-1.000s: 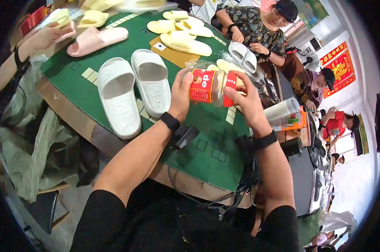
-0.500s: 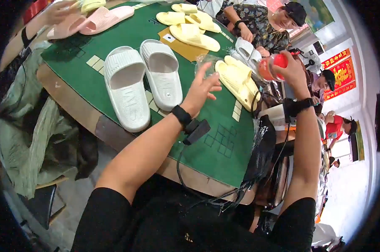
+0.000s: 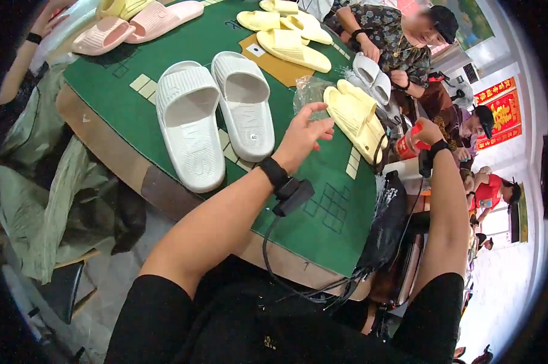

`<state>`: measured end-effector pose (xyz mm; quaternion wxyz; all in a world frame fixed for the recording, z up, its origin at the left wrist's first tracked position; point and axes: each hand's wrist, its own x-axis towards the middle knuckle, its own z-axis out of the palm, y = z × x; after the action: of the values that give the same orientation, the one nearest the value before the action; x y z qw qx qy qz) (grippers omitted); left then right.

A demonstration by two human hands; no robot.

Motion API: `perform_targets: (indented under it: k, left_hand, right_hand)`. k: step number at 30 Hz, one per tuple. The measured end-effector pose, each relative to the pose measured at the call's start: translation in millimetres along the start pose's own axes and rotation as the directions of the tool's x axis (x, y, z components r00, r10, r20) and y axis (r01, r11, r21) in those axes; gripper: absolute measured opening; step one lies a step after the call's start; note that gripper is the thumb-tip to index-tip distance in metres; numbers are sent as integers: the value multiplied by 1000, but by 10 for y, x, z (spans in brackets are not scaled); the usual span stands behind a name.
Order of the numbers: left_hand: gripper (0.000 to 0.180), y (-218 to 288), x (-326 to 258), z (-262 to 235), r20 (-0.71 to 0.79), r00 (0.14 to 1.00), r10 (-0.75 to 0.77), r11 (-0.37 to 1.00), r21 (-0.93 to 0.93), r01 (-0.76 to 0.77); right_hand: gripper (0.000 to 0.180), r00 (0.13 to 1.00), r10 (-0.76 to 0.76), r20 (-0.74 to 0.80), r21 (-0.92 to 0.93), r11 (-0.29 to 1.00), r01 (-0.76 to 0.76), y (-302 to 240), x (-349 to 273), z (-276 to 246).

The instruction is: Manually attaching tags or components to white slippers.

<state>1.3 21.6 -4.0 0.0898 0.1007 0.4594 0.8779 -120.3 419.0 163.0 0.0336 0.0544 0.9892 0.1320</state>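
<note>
My right hand (image 3: 431, 132) is closed around a red and clear plastic container (image 3: 407, 145) at the right edge of the table, above a whitish object. My left hand (image 3: 304, 138) hovers over the green tabletop with its fingers apart and nothing in them. Just beyond its fingertips lies a crumpled clear plastic bag (image 3: 310, 94), beside a pair of pale yellow slippers (image 3: 354, 118). To the left of that hand, a pair of light grey slide slippers (image 3: 192, 130) rests side by side, soles down.
More yellow slippers (image 3: 292, 50) lie on a brown card at the far side, and pink slippers (image 3: 159, 23) at the far left. Across the table a person (image 3: 401, 42) sits near white slippers (image 3: 371, 77). Black cables (image 3: 322, 296) hang at the near edge.
My right hand has lowered the red container toward the table's right edge. My left hand stays open in nearly the same place. The person at the far left has drawn a hand back from the pink slippers.
</note>
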Motion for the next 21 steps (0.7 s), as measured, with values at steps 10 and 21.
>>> perform_targets:
  k: [10,21]
  left_hand:
    - [48,-8,17,10,7,999,-45,998,37,45]
    - [37,-90,43,50,66,996,-63,985,164,52]
  right_hand:
    - [63,994,99,37,-88,992,-95,133,123,364]
    - [43,890,-149,-431,290,911,293,-1113,-461,73]
